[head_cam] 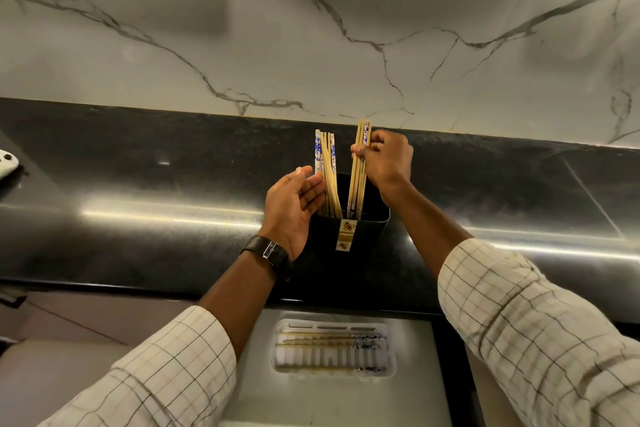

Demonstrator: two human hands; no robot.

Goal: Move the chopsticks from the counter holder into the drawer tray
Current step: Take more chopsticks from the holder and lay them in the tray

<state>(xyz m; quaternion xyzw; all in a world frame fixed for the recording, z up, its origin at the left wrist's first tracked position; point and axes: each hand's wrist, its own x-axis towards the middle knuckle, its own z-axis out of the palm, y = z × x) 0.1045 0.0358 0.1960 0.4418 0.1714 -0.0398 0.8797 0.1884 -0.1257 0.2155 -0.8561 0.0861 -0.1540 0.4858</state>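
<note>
A: Obs. 1. The black holder stands upright on the dark worktop, close to the front edge and directly above the open drawer. I judge that placement keeps the carry from holder to tray short.

B: State of the right hand?

A: Closed. Its fingers are pinched round the upper part of a small bunch of chopsticks, whose lower tips are still inside the holder. Gripping high leaves the length free to slide straight up and out, I would say.

B: And the left hand?

A: Open, palm turned inward, fingers spread and flat. It holds nothing. It lies against the side of the remaining chopsticks, which lean toward the left in the holder. Whether skin touches wood I cannot tell for certain. Likely purpose: keep that group parted from the bunch being drawn, so nothing snags or tips.

B: The tray?

A: White drawer tray, below the worktop edge. A few chopsticks already lie in it, lengthwise left to right, roughly parallel, patterned ends to the right. More room appears to remain between them.

B: Progress?

A: Part done, by my reckoning: some in the tray, two groups still in the holder. A wristwatch sits on the left wrist.
</note>
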